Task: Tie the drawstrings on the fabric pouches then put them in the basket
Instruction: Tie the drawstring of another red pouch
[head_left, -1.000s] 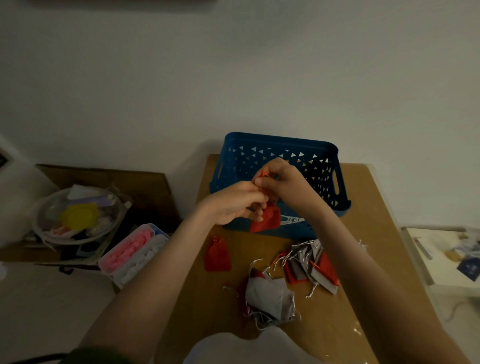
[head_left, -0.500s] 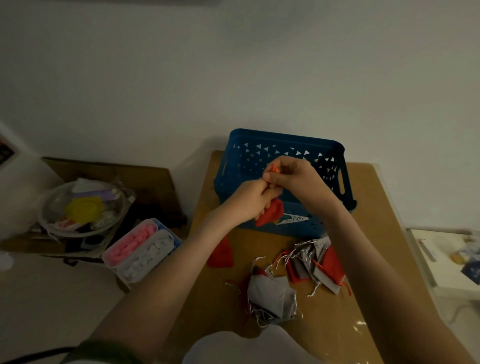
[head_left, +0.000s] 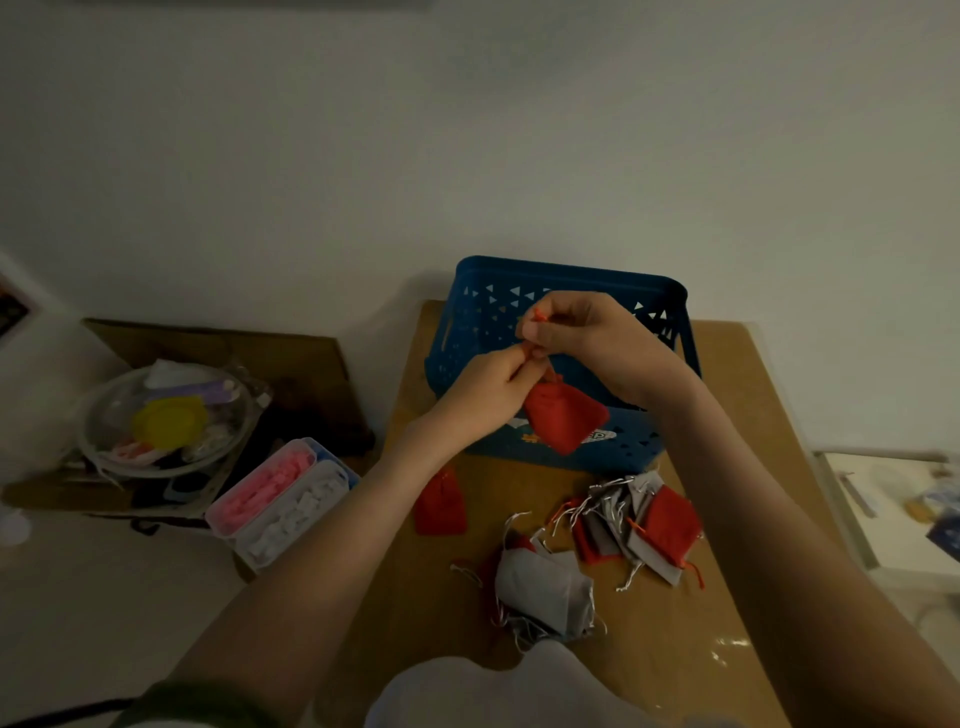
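- left hand, centre frame: forearm rising from lower left, fingertips pinched on the orange drawstring
- right hand just above it, fingers curled, pinching the same string
- red pouch hangs under both hands, in front of the blue basket
- loose grey and red pouches on the wooden table, lower centre

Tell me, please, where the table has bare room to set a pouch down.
Bare table lies right of the basket, up to the table's right edge; a smaller strip lies between the lone red pouch and the pouch piles. The near middle is crowded with those piles.
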